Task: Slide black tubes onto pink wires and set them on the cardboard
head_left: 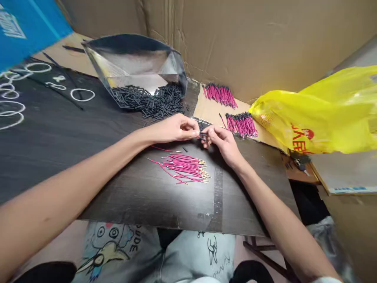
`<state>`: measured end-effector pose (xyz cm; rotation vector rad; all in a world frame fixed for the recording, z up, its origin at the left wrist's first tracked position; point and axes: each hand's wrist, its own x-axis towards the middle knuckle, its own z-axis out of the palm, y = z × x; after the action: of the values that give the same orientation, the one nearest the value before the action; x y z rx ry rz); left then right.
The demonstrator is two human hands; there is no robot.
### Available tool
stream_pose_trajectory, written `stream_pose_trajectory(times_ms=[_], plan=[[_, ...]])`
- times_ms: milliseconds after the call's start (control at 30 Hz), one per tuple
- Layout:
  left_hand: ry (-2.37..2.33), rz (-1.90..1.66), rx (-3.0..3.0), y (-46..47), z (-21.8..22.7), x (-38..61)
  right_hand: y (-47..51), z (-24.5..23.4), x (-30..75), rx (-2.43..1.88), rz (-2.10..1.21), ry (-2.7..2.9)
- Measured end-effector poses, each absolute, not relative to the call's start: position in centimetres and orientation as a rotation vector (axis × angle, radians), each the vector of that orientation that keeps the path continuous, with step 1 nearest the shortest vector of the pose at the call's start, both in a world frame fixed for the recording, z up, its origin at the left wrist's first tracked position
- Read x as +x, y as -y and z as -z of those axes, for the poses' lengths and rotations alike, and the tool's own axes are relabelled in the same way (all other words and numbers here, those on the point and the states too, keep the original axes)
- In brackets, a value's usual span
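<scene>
My left hand (176, 129) and my right hand (221, 140) meet above the dark board (141, 196), fingers pinched together on a short black tube (202, 136) between them; whether a wire is in it is too small to tell. Just below them lies a loose pile of pink wires with bare metal tips (185, 168). One more pink wire (165, 149) and a single black tube piece (185, 149) lie beside my left wrist.
A silvery foil bag (132, 65) spills several black tube pieces (153, 101) behind my hands. Two bundles of pink wires with black ends (220, 95) (241, 124) lie on cardboard at the right. A yellow plastic bag (321, 114) sits far right. White rings (82, 94) lie at left.
</scene>
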<state>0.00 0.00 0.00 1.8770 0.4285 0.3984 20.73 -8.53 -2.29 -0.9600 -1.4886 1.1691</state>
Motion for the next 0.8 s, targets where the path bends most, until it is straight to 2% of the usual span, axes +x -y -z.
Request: stream_pose_trajectory(times_ms=[367, 800], plan=[[-0.424, -0.383, 1.786, -0.11, 0.37, 0.03, 8.44, 2.46, 20.63, -1.071, -1.16, 1.438], [-0.444, -0.412, 1.719, -0.26, 0.36, -0.07, 8.51, 2.72, 20.92, -0.943, -1.279, 1.373]])
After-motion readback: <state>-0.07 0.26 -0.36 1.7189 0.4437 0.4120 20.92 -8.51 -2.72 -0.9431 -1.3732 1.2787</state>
